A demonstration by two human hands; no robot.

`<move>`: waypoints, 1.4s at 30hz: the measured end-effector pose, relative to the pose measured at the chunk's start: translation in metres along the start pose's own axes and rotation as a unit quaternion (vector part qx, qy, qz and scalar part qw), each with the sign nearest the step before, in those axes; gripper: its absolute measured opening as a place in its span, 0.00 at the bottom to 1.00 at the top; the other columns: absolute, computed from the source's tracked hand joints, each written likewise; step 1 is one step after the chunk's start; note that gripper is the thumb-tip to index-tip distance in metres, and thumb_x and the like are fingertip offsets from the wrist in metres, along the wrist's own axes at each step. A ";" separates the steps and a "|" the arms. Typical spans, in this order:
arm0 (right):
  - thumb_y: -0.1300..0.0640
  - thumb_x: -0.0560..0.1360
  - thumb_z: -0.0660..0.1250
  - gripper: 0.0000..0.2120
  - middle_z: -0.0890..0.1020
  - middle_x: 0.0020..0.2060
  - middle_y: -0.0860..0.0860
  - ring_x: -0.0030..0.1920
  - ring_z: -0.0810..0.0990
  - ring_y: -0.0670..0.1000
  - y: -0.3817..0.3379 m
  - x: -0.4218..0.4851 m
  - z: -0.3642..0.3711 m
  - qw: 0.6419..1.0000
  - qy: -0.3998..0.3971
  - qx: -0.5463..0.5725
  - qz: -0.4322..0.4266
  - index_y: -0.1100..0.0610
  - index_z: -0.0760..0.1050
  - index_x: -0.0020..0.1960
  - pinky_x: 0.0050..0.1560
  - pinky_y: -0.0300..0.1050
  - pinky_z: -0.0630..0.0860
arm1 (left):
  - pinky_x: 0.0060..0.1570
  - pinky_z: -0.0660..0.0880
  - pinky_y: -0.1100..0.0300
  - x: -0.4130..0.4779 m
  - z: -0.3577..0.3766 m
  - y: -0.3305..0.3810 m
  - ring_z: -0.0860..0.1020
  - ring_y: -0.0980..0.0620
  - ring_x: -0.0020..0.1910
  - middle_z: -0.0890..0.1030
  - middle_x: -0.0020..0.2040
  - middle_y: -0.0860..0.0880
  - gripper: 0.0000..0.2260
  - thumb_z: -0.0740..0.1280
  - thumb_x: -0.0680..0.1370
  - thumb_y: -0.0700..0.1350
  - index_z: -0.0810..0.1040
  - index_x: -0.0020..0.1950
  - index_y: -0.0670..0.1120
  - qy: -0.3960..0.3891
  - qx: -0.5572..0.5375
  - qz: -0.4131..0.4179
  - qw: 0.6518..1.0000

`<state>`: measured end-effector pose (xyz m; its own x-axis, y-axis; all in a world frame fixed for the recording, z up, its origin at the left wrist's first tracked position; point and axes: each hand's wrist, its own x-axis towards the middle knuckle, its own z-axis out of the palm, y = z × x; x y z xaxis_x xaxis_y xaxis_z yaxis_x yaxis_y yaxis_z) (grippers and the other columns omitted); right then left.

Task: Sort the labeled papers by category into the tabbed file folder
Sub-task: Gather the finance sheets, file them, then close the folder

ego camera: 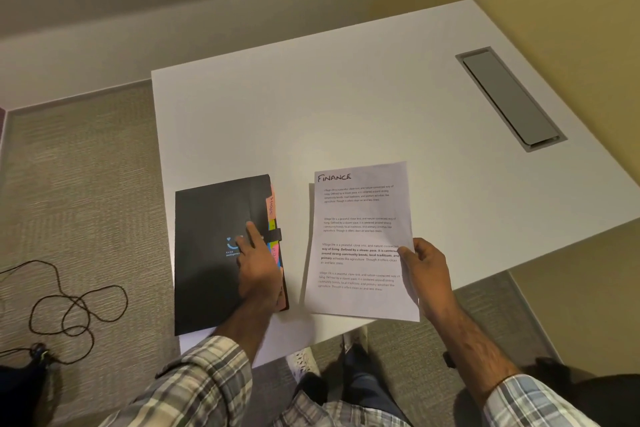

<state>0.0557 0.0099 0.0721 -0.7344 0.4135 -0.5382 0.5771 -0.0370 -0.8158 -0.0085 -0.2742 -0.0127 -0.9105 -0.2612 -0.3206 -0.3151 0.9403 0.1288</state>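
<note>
Low in the middle of the frame I see the left hand [258,267] lying flat on the black file folder [214,253], fingers spread and loose, gripping nothing, index finger pointing toward the elastic strap [275,235] at the folder's right edge. Coloured tabs [272,215] stick out along that edge, orange, green, blue and pink; the writing on them is too small for me to read. The folder is closed, lying on the white desk [346,107] at its lower left corner. Just right of it, the right hand [426,267] pinches a sheet of papers [358,239] by the right margin, thumb on top. "FINANCE" is handwritten at its head. At upper right a grey cable hatch [509,97] sits in the desk. A dark cord [74,308] loops on the carpet at lower left.
</note>
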 end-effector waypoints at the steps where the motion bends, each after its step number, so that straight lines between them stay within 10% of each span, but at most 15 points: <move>1: 0.61 0.82 0.65 0.06 0.88 0.44 0.51 0.45 0.88 0.51 0.001 0.000 0.000 1.000 0.001 0.000 0.002 0.58 0.80 0.52 0.41 0.42 0.81 | 0.62 0.77 0.54 0.002 -0.006 0.000 0.76 0.42 0.67 0.68 0.75 0.37 0.37 0.71 0.78 0.44 0.54 0.80 0.39 -0.017 -0.007 -0.022 1.000; 4: 0.61 0.82 0.65 0.06 0.88 0.44 0.50 0.44 0.87 0.50 0.003 0.000 0.000 1.000 0.005 -0.005 0.005 0.57 0.80 0.51 0.39 0.40 0.80 | 0.50 0.81 0.54 0.004 -0.022 -0.001 0.81 0.45 0.56 0.80 0.58 0.41 0.11 0.69 0.79 0.43 0.74 0.59 0.40 -0.053 -0.077 -0.096 0.991; 8: 0.59 0.82 0.64 0.06 0.88 0.45 0.49 0.45 0.87 0.51 0.006 0.002 0.002 1.000 0.000 -0.017 0.006 0.55 0.81 0.52 0.44 0.47 0.83 | 0.38 0.83 0.50 -0.007 -0.027 -0.013 0.83 0.45 0.42 0.83 0.49 0.39 0.06 0.69 0.79 0.40 0.77 0.47 0.38 0.018 -0.216 -0.069 0.974; 16: 0.60 0.82 0.64 0.06 0.88 0.45 0.50 0.41 0.87 0.47 0.000 -0.004 0.021 0.999 -0.043 -0.016 0.002 0.56 0.80 0.52 0.37 0.39 0.81 | 0.44 0.83 0.51 -0.021 -0.040 -0.020 0.83 0.43 0.52 0.81 0.53 0.39 0.13 0.70 0.78 0.37 0.77 0.62 0.38 0.099 -0.207 0.056 0.972; 21: 0.60 0.82 0.64 0.06 0.87 0.43 0.50 0.41 0.87 0.50 -0.009 -0.006 0.031 0.999 -0.039 -0.013 -0.024 0.57 0.80 0.51 0.37 0.42 0.82 | 0.34 0.82 0.54 -0.025 -0.044 -0.014 0.78 0.49 0.37 0.75 0.43 0.40 0.28 0.73 0.74 0.36 0.72 0.74 0.41 0.150 -0.104 0.158 0.971; 30: 0.61 0.82 0.64 0.07 0.87 0.44 0.52 0.44 0.86 0.52 -0.023 0.002 0.031 0.999 -0.007 0.016 -0.046 0.56 0.79 0.48 0.39 0.42 0.79 | 0.43 0.72 0.55 -0.034 -0.061 0.003 0.72 0.46 0.49 0.70 0.58 0.42 0.09 0.66 0.78 0.37 0.75 0.57 0.44 0.034 -0.026 0.073 0.996; 34: 0.61 0.82 0.63 0.07 0.86 0.44 0.51 0.43 0.86 0.51 -0.020 0.003 0.029 0.998 0.000 -0.011 -0.055 0.56 0.79 0.49 0.37 0.39 0.78 | 0.47 0.76 0.63 -0.035 -0.060 0.010 0.67 0.53 0.49 0.65 0.57 0.46 0.25 0.71 0.78 0.53 0.67 0.71 0.51 -0.004 0.143 0.052 0.988; 39: 0.61 0.82 0.63 0.06 0.86 0.44 0.51 0.43 0.86 0.51 -0.020 0.004 0.032 0.998 -0.002 -0.018 -0.053 0.57 0.79 0.50 0.34 0.35 0.77 | 0.46 0.78 0.61 -0.030 -0.060 0.010 0.68 0.53 0.47 0.66 0.58 0.43 0.49 0.70 0.79 0.46 0.32 0.79 0.59 -0.021 0.150 0.067 0.986; 42: 0.61 0.82 0.63 0.07 0.86 0.46 0.52 0.45 0.86 0.52 -0.020 0.006 0.035 0.999 -0.011 -0.016 -0.048 0.56 0.80 0.51 0.40 0.42 0.81 | 0.49 0.78 0.61 -0.027 -0.056 0.008 0.69 0.52 0.50 0.64 0.61 0.43 0.44 0.73 0.77 0.48 0.44 0.82 0.56 -0.049 0.164 0.053 0.984</move>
<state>0.0272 -0.0191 0.0781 -0.7940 0.3945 -0.4626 0.5146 0.0310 -0.8568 -0.0011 -0.2717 0.0495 -0.8981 -0.1499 -0.4134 -0.1014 0.9854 -0.1369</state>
